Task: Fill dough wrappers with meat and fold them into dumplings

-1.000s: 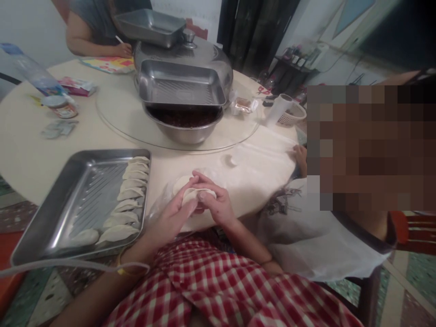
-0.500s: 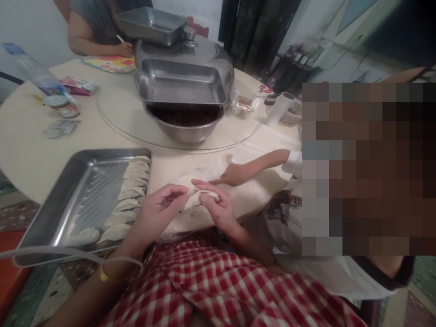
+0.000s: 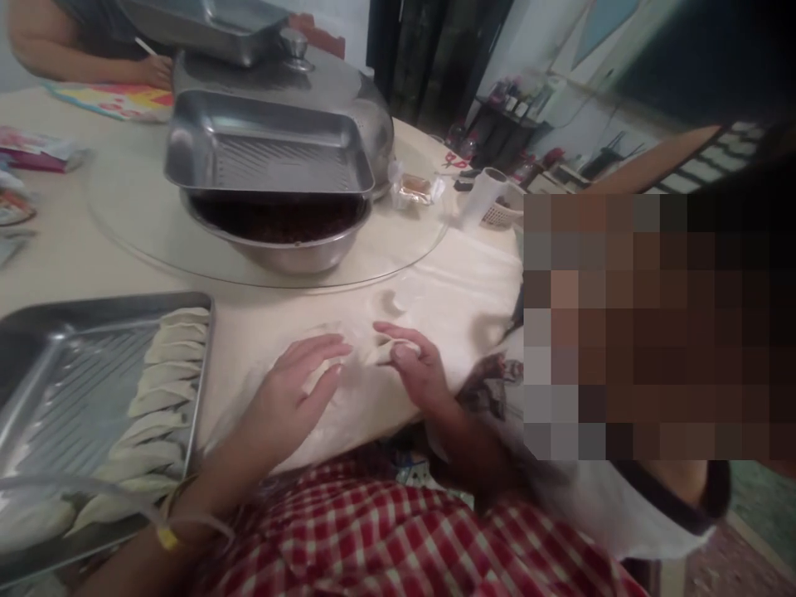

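Note:
In my right hand [image 3: 421,373] is a folded dumpling [image 3: 381,353], pinched between thumb and fingers above the table's near edge. Its left end is free. My left hand [image 3: 302,385] is apart from it, thumb and fingers spread, over clear plastic sheeting [image 3: 254,390] and some pale dough that its fingers partly hide. To the left, a metal tray [image 3: 80,348] holds a row of shaped dumplings [image 3: 165,394] along its right side, plus another dumpling [image 3: 37,526] at its near end.
A steel bowl of dark filling [image 3: 298,257], partly covered by an upturned-edge metal tray [image 3: 274,153], stands on the glass turntable [image 3: 137,240]. Behind is a large lidded pot [image 3: 366,108]. A person in white [image 3: 659,531] sits close on my right; another person's hand [image 3: 155,70] holds a pen.
My left hand has come off the dumpling and opened; my right hand keeps it. The neighbour's arm that reached across the table has withdrawn. The view has turned right.

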Tool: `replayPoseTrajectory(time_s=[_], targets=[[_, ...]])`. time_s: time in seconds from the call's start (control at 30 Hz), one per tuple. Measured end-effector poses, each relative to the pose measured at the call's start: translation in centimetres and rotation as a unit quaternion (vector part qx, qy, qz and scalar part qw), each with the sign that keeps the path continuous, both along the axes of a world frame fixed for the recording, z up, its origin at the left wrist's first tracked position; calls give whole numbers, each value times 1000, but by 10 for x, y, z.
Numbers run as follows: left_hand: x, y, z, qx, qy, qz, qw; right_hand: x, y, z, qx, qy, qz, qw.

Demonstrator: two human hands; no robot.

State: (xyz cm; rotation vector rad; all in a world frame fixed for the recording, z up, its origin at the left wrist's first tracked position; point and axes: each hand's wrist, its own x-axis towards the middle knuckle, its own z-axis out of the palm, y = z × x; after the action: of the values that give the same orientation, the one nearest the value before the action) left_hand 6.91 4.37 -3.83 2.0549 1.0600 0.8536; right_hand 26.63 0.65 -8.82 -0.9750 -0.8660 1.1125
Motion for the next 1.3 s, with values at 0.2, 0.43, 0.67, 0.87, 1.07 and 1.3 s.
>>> replayPoseTrajectory(time_s=[0.2,0.43,0.67,0.87,1.07,1.3], targets=[[-9,-3,4,-73,-71,53,993,-42,7,6,61,24,97,993],[-20,8,1,-38,-46,62,996,-53,13,14,48,30,117,992],[-22,12,9,74,-23,25,997,-62,17,14,-7,33,94,995],[-24,10,11,84,-11,13,996,-66,17,15,6,2,89,996],[-25,7,11,84,10,13,996,-65,15,18,22,-37,106,993],[-24,1,4,22,26,85,996,-65,13,19,29,-40,112,992]])
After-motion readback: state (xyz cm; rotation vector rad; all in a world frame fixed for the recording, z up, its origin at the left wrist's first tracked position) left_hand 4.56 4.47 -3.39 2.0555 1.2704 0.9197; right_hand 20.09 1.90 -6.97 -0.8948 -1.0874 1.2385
